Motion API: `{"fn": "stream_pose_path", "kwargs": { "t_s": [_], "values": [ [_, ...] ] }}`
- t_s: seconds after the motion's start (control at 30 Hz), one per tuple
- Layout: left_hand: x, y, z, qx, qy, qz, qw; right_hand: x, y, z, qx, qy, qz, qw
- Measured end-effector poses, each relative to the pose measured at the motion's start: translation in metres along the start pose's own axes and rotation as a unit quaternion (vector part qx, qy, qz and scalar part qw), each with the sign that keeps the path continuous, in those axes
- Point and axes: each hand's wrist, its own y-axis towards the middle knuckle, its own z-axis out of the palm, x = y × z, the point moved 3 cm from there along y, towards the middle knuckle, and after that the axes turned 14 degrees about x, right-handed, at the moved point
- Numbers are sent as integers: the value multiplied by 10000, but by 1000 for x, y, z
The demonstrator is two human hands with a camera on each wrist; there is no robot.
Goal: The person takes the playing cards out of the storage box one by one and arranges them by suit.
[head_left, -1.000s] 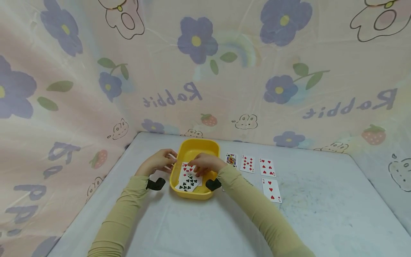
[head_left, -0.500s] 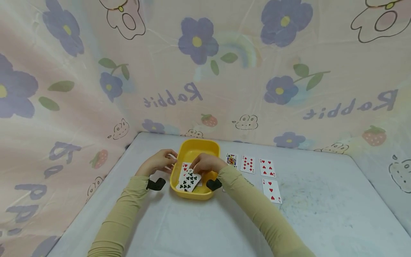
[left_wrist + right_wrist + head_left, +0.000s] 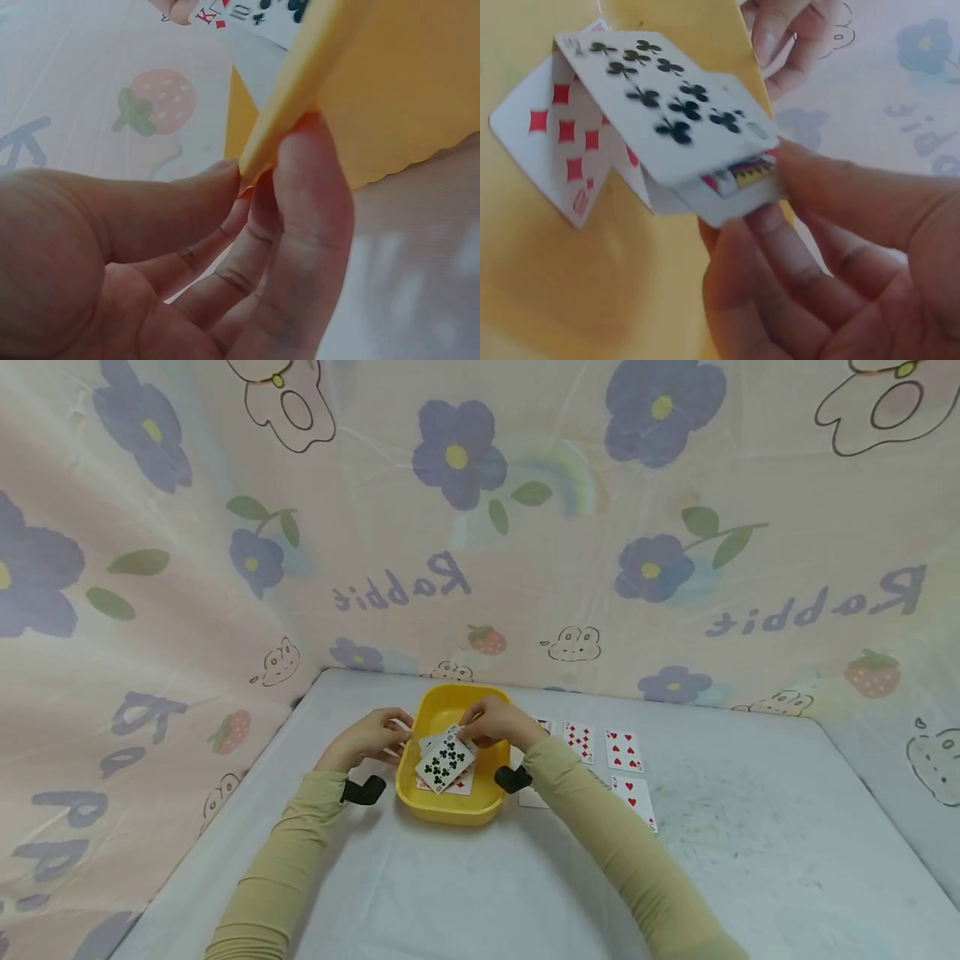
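Nearest in, two pale sleeves [image 3: 262, 885] reach across the white bench [image 3: 450, 893], and here is the yellow tray [image 3: 448, 816], standing left of the bench's middle, its near wall toward the person. On the right, the three of hearts [image 3: 632, 797] lies face up, partly behind the right sleeve. Now to the tray: inside it, the right hand [image 3: 498, 724] has thumb above and fingers below, pinching the ten of clubs [image 3: 444, 766] at a far corner, a picture card [image 3: 739, 178] just under it; that edge grip probably leaves the faces readable. A diamonds card [image 3: 566, 142] lies beneath, poking out at an angle. Over on the left, the left hand [image 3: 371, 739] pinches the tray's rim between thumb and fingers, likely to steady it. Farther right, a diamonds card [image 3: 578, 742] and a hearts card [image 3: 623, 750] sit side by side, spaced presumably so each shows. Farthest back hangs the flowered cloth [image 3: 375, 518].
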Motion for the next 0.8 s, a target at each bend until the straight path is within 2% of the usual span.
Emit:
{"fn": "stream_pose_path", "kwargs": {
  "t_s": [0.23,0.43,0.57,0.7,0.8],
  "values": [
    [1,2,0,-41,2,-12,10000,-5,-6,-10,-321,431,-59,9985],
    [-2,2,2,-101,-61,-77,9999,-13,-12,-19,-651,188,-146,9976],
    [-2,1,3,-112,-34,-112,9999,-16,-19,-28,-823,145,-412,9956],
    [-2,0,2,-122,6,-128,9998,-22,-30,-39,-795,443,-747,9930],
    [-1,1,2,-109,31,-90,9999,-29,-41,-49,-788,682,-784,9915]
  ]
}}
